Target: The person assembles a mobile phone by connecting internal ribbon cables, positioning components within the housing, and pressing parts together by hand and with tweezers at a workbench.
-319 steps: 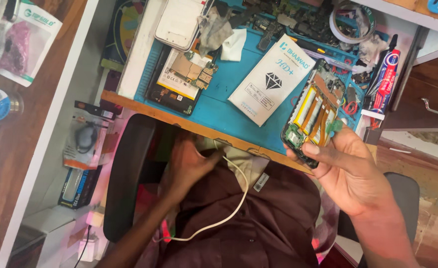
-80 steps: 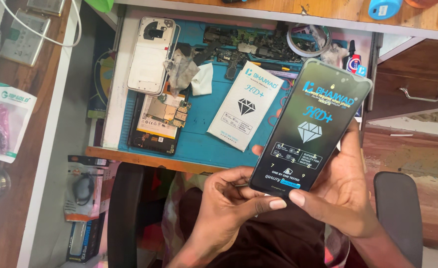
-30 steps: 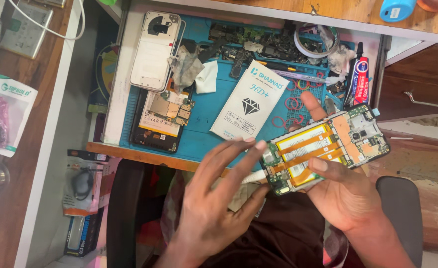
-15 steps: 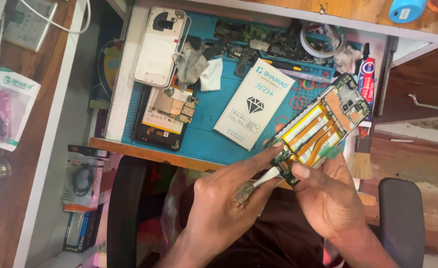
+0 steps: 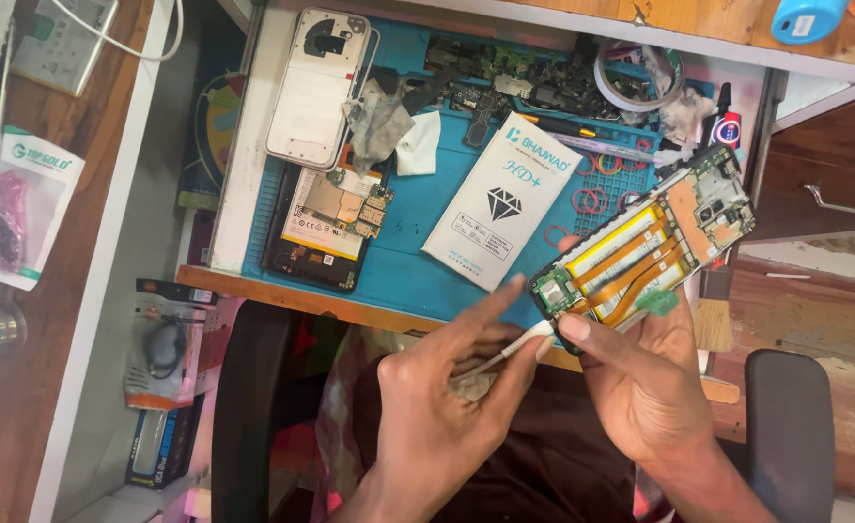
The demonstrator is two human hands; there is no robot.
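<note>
My right hand point(image 5: 640, 383) holds an opened phone point(image 5: 645, 247), its back cover off, with a yellow battery, orange flex cables and green boards showing. The phone tilts up to the right above the desk edge. My left hand point(image 5: 447, 407) pinches a white cable plug point(image 5: 524, 341) at the phone's lower end, its index finger stretched toward the phone. The thin white cable runs down behind my left hand, mostly hidden.
A blue work mat point(image 5: 418, 242) carries a second opened phone point(image 5: 326, 228), a white back cover point(image 5: 316, 87), a white flat box point(image 5: 495, 199), rubber bands and scattered parts. A tape roll point(image 5: 636, 77) lies at the back. A wooden drawer point(image 5: 829, 184) stands right.
The phone was first shown screen side up, then turned over to its open back. My left hand brought the white plug to the phone's lower end.
</note>
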